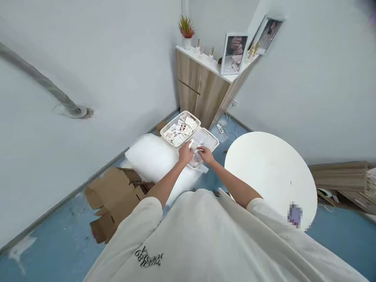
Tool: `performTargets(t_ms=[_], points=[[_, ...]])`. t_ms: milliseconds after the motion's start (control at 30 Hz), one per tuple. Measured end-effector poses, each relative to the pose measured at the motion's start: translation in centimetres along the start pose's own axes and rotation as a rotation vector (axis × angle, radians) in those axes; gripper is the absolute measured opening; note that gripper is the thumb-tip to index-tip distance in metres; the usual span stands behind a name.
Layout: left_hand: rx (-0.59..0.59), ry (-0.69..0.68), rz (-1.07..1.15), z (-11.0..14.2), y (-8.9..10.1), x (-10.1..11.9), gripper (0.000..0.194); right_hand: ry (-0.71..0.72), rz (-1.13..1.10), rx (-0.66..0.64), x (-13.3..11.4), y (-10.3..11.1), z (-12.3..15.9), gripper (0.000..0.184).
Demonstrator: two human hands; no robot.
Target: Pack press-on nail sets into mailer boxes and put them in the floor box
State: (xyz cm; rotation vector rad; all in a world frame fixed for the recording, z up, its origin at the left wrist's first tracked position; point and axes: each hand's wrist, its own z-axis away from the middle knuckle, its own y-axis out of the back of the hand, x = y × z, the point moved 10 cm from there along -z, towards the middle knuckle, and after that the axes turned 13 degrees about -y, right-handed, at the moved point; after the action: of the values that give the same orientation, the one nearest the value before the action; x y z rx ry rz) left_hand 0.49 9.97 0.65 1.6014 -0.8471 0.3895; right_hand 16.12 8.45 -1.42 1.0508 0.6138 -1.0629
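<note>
My left hand is closed over the near left side of a white basket of clear plastic pieces. A small white item shows at its thumb, too small to name. My right hand is above the same basket, its fingers bent together toward the clear plastic; whatever lies between the fingertips is too small to make out. Beyond my left hand stands a second white basket, with holes in its sides, full of small white cards and packets, one bearing dark red pieces.
A white bubble-wrap-like bundle lies left of the baskets, with flattened cardboard nearer me. At right stands a round white table. Behind is a wooden cabinet with picture frames and a plant. Cables trail on the floor.
</note>
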Motion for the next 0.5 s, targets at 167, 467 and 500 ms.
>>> performTargets(t_ms=[167, 467, 500], points=[[0.037, -0.079, 0.026, 0.5, 0.1, 2.6, 0.05, -0.016, -0.028, 0.044, 1.1, 1.8, 0.9, 0.03], [-0.129, -0.266, 0.109, -0.1, -7.5, 12.8, 0.052, -0.09, -0.107, 0.292, 6.8, 12.8, 5.6, 0.03], [-0.158, -0.28, 0.121, 0.1, -8.9, 14.2, 0.053, -0.106, -0.122, 0.312, 7.8, 14.3, 6.4, 0.03]])
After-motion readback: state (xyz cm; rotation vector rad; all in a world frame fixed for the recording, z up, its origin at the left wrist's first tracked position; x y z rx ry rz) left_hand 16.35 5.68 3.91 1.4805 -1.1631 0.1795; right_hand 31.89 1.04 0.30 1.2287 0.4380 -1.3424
